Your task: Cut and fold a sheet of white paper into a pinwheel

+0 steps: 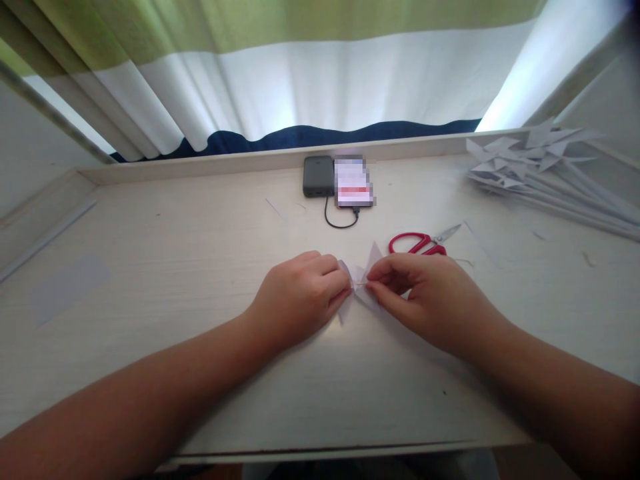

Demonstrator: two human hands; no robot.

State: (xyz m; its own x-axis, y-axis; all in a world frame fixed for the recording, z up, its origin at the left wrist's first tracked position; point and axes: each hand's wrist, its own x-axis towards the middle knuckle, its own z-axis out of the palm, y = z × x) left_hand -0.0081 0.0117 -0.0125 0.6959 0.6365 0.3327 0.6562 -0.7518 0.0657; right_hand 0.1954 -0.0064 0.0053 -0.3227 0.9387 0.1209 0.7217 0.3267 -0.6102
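A white paper pinwheel (371, 294) is between my two hands, just above the desk, its pointed blades sticking up and down. My left hand (305, 293) is closed on its left side, with the fingers curled over the paper. The thumb and forefinger of my right hand (425, 293) pinch a thin pale stick (361, 283), which looks like a toothpick, at the middle of the pinwheel. My fingers hide part of the paper and the stick's right end. Red-handled scissors (417, 244) lie just behind my right hand, blades pointing right.
Several white paper pinwheels (510, 157) with long paper sticks lie in a pile at the back right. A black power bank (319, 177) is cabled to a phone (353, 181) by the back ledge. A paper sheet (73, 287) and a paper strip (47, 240) lie left.
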